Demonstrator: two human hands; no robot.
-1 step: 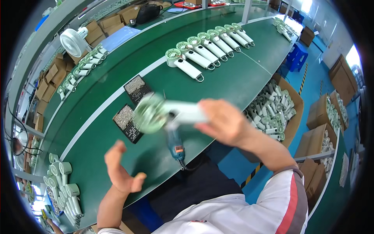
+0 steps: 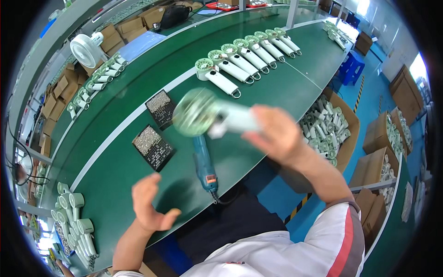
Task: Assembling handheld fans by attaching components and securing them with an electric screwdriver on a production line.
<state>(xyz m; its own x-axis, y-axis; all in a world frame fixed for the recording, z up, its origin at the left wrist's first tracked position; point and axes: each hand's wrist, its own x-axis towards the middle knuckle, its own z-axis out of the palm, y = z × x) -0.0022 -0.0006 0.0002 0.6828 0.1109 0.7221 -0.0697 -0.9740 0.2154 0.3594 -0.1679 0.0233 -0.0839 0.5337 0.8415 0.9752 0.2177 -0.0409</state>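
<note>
My right hand [image 2: 277,131] grips the white handle of a handheld fan [image 2: 196,113] with a pale green round head. The fan is held above the green bench, blurred by motion, its head pointing left. Under it lies a teal electric screwdriver [image 2: 205,166], its tip end hidden behind the fan. My left hand [image 2: 150,203] is raised over the bench, holding nothing, with thumb and fingers apart. Just beyond it are two black trays of small metal screws, a nearer tray [image 2: 154,147] and a farther tray [image 2: 161,108].
A row of handheld fans [image 2: 247,57] lies along the bench's far side. More fan parts [image 2: 76,221] cluster at the lower left. A cardboard box [image 2: 348,138] full of white fan pieces stands beside the bench's right edge. A white desk fan [image 2: 85,51] stands at the back left.
My right hand has moved the fan to the right and slightly away from the trays, uncovering more of the screwdriver. My left hand has shifted slightly right.
</note>
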